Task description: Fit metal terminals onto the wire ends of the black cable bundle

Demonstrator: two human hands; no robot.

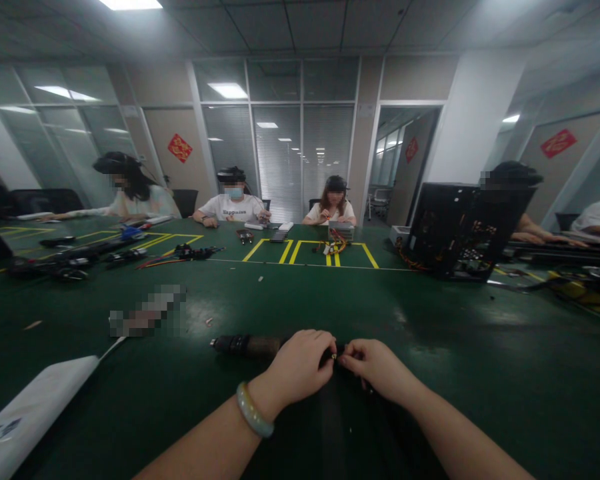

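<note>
A dark cylindrical drill-like tool (253,346) lies on the green table, its ridged collar and small silver tip pointing left. My left hand (303,367), with a pale green bangle (254,410) on the wrist, curls over the tool's right end and hides it. Just beside it, my right hand (373,367) is closed in a pinch; a dark piece shows at its fingertips, too hidden to name. Between the two hands sits a tiny shiny yellowish bit (335,357), its kind unclear.
A white power strip (40,407) lies at the lower left, near a blurred-out object (147,313). A black computer case (467,233) stands at the right. Cable bundles (185,252) and yellow tape markings (330,253) are farther off. Several people (235,203) sit around the table.
</note>
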